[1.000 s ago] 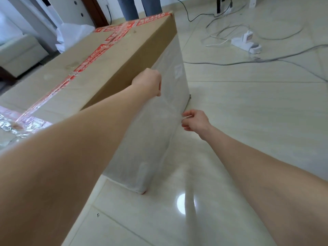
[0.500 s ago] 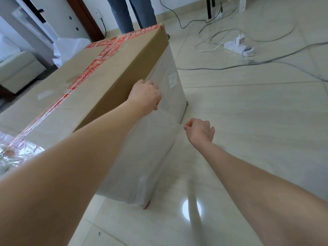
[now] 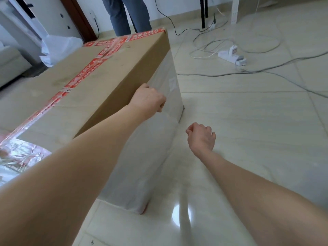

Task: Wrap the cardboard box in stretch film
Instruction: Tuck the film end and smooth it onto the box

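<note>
as the tiled floor [image 3: 248, 130] bears the cardboard box [image 3: 113, 71] where it stood before, stretch film [image 3: 156, 139] covers its lower side. left hand [image 3: 148, 99] still grips the film's top edge; right hand [image 3: 201, 137], fisted, has drawn clear of the box, whether pinching film i cannot tell.

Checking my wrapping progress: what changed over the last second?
The right hand pulled away from the box side, fingers curled; whether it pinches film is unclear. The left hand stayed at the film's top edge; the box is unmoved.
</note>
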`<action>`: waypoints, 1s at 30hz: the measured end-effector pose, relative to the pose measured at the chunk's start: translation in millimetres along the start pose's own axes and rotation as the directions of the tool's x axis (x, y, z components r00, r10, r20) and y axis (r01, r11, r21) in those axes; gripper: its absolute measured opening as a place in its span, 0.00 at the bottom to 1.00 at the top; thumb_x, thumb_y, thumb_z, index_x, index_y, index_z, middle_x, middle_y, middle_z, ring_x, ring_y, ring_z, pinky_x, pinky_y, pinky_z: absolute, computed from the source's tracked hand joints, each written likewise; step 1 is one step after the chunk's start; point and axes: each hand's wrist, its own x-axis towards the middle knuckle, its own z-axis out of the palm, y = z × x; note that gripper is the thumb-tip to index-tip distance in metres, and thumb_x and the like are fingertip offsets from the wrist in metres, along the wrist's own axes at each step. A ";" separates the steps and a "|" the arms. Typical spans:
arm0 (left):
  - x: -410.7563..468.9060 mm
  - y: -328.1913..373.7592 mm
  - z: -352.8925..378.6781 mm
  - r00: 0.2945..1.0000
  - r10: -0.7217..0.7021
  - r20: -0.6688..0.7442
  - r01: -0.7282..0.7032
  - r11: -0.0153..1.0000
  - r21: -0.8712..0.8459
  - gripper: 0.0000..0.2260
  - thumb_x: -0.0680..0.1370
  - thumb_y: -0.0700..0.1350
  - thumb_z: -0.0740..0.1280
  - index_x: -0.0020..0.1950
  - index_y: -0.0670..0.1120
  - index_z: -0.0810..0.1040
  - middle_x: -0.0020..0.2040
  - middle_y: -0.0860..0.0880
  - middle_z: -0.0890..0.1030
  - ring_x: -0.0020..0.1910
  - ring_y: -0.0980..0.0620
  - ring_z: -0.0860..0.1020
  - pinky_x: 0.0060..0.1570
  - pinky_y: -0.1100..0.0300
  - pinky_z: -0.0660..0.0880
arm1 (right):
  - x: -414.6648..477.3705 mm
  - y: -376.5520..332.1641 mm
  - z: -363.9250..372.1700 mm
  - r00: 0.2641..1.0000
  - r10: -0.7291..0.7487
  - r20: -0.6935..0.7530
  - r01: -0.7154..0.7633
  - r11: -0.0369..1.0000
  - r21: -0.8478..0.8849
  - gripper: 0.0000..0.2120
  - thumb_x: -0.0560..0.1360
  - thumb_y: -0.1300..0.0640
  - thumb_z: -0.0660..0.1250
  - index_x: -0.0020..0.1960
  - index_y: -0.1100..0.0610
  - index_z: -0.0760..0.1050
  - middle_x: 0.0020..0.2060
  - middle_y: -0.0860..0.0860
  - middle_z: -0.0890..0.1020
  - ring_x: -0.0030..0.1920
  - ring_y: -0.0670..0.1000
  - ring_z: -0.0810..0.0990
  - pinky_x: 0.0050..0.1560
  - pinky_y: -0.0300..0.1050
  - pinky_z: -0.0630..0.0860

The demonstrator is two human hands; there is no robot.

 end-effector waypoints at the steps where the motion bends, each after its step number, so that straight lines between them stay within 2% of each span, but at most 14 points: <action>1: 1.4 -0.3 0.0 1.000 -0.001 -0.005 0.001 1.000 -0.016 0.02 0.77 0.46 0.67 0.48 0.50 0.79 0.44 0.51 0.80 0.52 0.48 0.77 0.55 0.56 0.64 | 1.0 0.4 3.2 1.000 0.013 0.008 -0.013 1.000 0.029 0.10 0.81 0.51 0.57 0.54 0.49 0.75 0.55 0.51 0.78 0.62 0.55 0.69 0.67 0.56 0.62; 3: 3.7 -0.1 -2.1 1.000 -0.007 0.008 0.007 0.999 -0.036 0.05 0.76 0.46 0.68 0.51 0.50 0.81 0.46 0.50 0.80 0.54 0.48 0.76 0.56 0.55 0.63 | 1.3 -0.7 8.5 0.999 0.037 0.023 -0.039 0.994 0.101 0.10 0.81 0.51 0.57 0.55 0.49 0.76 0.55 0.51 0.78 0.62 0.56 0.69 0.66 0.55 0.63; 8: 9.9 0.6 -10.1 0.993 -0.027 0.112 0.022 0.999 0.042 0.03 0.76 0.47 0.67 0.48 0.52 0.80 0.40 0.54 0.74 0.55 0.50 0.74 0.55 0.56 0.62 | 4.5 -2.6 19.6 0.994 0.082 0.079 -0.097 0.970 0.223 0.10 0.80 0.50 0.58 0.55 0.50 0.76 0.57 0.51 0.78 0.62 0.56 0.69 0.65 0.55 0.65; 12: 18.5 9.2 -19.3 0.972 -0.055 0.230 0.041 0.997 0.063 0.02 0.76 0.46 0.68 0.45 0.53 0.78 0.41 0.53 0.77 0.53 0.50 0.74 0.52 0.57 0.63 | 1.4 -4.0 19.2 0.976 0.144 0.164 -0.188 0.937 0.295 0.10 0.80 0.50 0.59 0.57 0.50 0.76 0.59 0.53 0.77 0.63 0.57 0.69 0.63 0.52 0.68; 14: 24.1 13.8 -23.4 0.964 -0.072 0.255 0.068 0.997 0.023 0.02 0.76 0.44 0.67 0.46 0.51 0.78 0.42 0.53 0.77 0.50 0.50 0.76 0.47 0.59 0.67 | 2.7 -1.0 17.2 0.971 0.164 0.175 -0.214 0.921 0.325 0.10 0.79 0.49 0.59 0.57 0.49 0.77 0.59 0.52 0.77 0.63 0.57 0.69 0.63 0.51 0.68; 17: 26.0 14.8 -20.3 0.954 -0.078 0.289 0.086 0.996 -0.015 0.03 0.77 0.43 0.66 0.48 0.49 0.78 0.39 0.54 0.72 0.45 0.49 0.76 0.39 0.60 0.66 | 6.2 9.5 20.6 0.966 0.176 0.189 -0.229 0.921 0.314 0.10 0.79 0.49 0.60 0.55 0.49 0.77 0.59 0.52 0.77 0.62 0.57 0.69 0.63 0.51 0.68; 19: 22.5 11.9 -18.4 0.956 -0.081 0.282 0.089 0.996 -0.015 0.04 0.77 0.45 0.66 0.50 0.49 0.78 0.42 0.52 0.74 0.49 0.47 0.77 0.41 0.59 0.69 | 4.4 12.1 25.1 0.966 0.167 0.197 -0.225 0.919 0.324 0.10 0.79 0.50 0.59 0.55 0.50 0.77 0.58 0.52 0.77 0.62 0.57 0.69 0.62 0.51 0.69; 22: 18.7 4.2 -15.3 0.969 -0.064 0.240 0.065 0.998 0.004 0.08 0.79 0.48 0.65 0.56 0.51 0.80 0.52 0.48 0.78 0.54 0.47 0.76 0.50 0.58 0.69 | 3.3 6.7 28.9 0.963 0.152 0.220 -0.223 0.911 0.348 0.10 0.80 0.50 0.59 0.55 0.51 0.77 0.57 0.53 0.78 0.62 0.57 0.69 0.60 0.49 0.69; 25: 17.0 -1.7 -13.0 0.986 0.000 0.167 -0.012 0.997 0.071 0.08 0.78 0.48 0.64 0.53 0.52 0.81 0.52 0.51 0.79 0.58 0.51 0.72 0.46 0.60 0.59 | 5.2 3.7 27.1 0.971 0.140 0.196 -0.206 0.904 0.375 0.09 0.80 0.51 0.59 0.54 0.51 0.76 0.53 0.54 0.81 0.61 0.56 0.70 0.59 0.49 0.69; 30: 15.4 -1.9 -10.7 0.996 0.059 0.072 -0.070 0.984 0.162 0.07 0.75 0.51 0.67 0.50 0.53 0.82 0.57 0.54 0.76 0.61 0.51 0.68 0.54 0.58 0.59 | 11.8 8.2 21.5 0.991 0.081 0.109 -0.111 0.943 0.313 0.08 0.79 0.52 0.61 0.54 0.51 0.77 0.57 0.52 0.78 0.61 0.56 0.70 0.60 0.48 0.68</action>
